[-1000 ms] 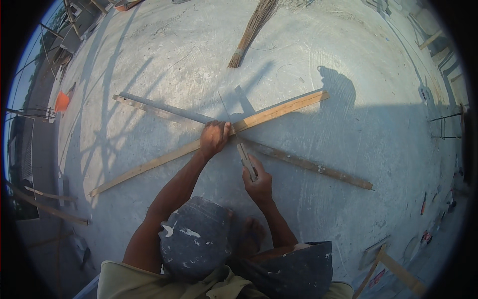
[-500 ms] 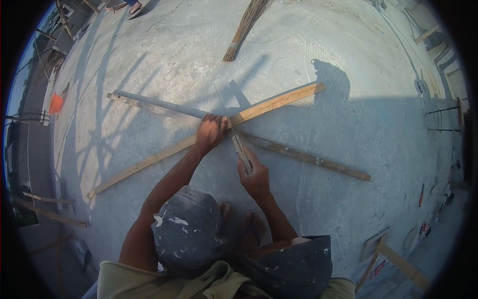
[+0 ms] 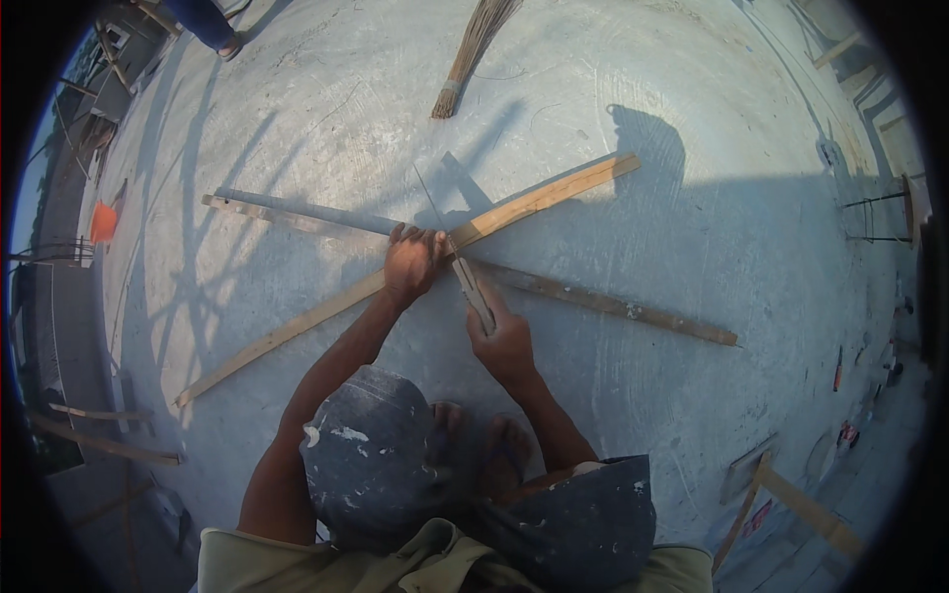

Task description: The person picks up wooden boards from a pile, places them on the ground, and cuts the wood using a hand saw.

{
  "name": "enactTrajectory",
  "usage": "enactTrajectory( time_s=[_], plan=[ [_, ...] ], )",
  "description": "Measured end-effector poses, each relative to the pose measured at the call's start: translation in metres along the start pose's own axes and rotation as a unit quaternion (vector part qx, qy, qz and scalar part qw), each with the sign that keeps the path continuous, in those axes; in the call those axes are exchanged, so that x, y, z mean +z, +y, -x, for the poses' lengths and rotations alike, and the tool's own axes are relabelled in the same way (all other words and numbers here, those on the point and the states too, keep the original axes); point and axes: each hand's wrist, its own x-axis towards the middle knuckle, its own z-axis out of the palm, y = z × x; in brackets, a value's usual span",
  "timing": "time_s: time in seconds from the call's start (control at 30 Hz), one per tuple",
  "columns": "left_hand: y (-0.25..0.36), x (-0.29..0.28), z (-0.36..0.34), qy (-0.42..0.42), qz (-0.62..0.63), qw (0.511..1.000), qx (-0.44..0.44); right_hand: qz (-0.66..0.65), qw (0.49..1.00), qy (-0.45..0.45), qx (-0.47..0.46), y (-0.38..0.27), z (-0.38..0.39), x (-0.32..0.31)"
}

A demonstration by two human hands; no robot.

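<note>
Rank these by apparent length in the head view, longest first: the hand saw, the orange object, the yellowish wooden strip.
1. Yellowish wooden strip, partly covered
2. Hand saw, blade included
3. Orange object, far left

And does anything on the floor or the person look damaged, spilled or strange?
No spill stands out. A thin spike, perhaps a nail, juts from the right end of the darker board: odd on plain wood, though too small to confirm. The dark trousers have white, paint-like splotches on the left knee.

Place: open-air building site | Underfoot: bare, sunlit concrete floor | Before me: timber strips, handsaw, stick broom | Right edge: projecting rods
</note>
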Motion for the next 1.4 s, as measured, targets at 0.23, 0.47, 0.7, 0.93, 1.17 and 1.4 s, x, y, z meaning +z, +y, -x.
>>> enactTrajectory(
  time_s=[0.23,0.47,0.7,0.93,1.17,1.4],
  plan=[
    [0.006,-0.015,-0.004,-0.026,0.026,0.998,-0.045,-0.026,0.999,0.001,0.020,-0.008,0.062,-0.040],
    [0.007,-0.003,-0.003,-0.009,0.044,0.998,-0.048,-0.019,1.000,-0.002,0.019,-0.001,-0.020,0.006],
    [0.011,-0.013,-0.002,-0.001,0.023,0.998,-0.058,0.007,0.999,-0.012,0.032,-0.013,0.087,-0.056],
    [-0.017,-0.012,0.003,-0.047,0.103,0.993,-0.013,0.018,0.999,-0.023,0.023,0.001,-0.009,0.005],
    [-0.031,-0.014,0.004,-0.096,0.078,0.992,0.034,-0.113,0.991,-0.070,0.035,0.001,-0.007,-0.013],
    [-0.030,-0.030,0.009,-0.150,0.099,0.984,-0.012,-0.064,0.994,-0.075,0.050,-0.022,0.096,-0.070]
  ],
)
